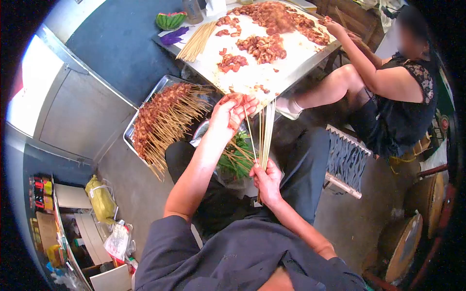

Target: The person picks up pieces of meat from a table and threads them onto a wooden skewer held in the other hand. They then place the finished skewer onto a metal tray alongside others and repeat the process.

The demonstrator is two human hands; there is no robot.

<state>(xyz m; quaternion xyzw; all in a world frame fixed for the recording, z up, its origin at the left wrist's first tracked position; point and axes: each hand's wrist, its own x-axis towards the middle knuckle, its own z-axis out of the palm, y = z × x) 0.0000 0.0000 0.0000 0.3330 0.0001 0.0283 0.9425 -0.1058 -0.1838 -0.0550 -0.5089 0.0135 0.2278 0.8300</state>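
Note:
My right hand point(267, 180) is closed round the lower part of a bundle of thin wooden skewers point(266, 131), whose tips point up toward the table edge. One skewer point(251, 133) leans apart from the bundle, its top at my left hand point(235, 110). That hand is palm up with its fingers curled, over the table's near corner; its fingers look reddish, and whether they grip meat is too small to tell. Cut meat pieces point(262, 47) lie in piles on the white table point(206, 72). Below my left hand is a bag of green vegetables point(235, 157) with skewers across it.
A metal tray point(130, 127) of meat skewers point(162, 116) stands at the left. Loose skewers point(198, 41), a purple cloth point(174, 36) and cut watermelon point(171, 20) lie at the table's far left. A co-worker point(403, 92) sits at the right, near a woven stool point(347, 157).

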